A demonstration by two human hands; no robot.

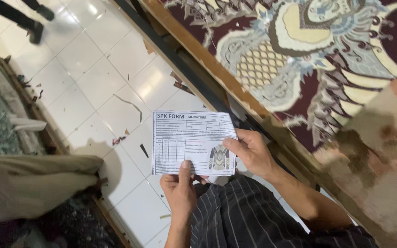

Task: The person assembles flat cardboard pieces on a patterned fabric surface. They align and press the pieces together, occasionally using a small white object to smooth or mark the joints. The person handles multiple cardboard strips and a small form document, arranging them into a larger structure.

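Overhead, a patterned maroon cloth (299, 59) fills the far right, its wooden frame (198, 50) slanting over white floor tiles (93, 82) strewn with scraps. Centre, a printed paper form (193, 142) is pinched by the left hand (179, 190) below and the right hand (251, 151) at its right edge.

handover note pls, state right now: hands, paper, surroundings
Left hand: holds the printed paper form at its bottom edge, thumb on top.
Right hand: grips the form's right edge, fingers on the small garment picture.
Form: held flat above the white tiled floor, face up.
Around: patterned maroon fabric stretched on a wooden frame to the right; scraps on the tiles.
Done or left: cannot tell; the form is only being held.
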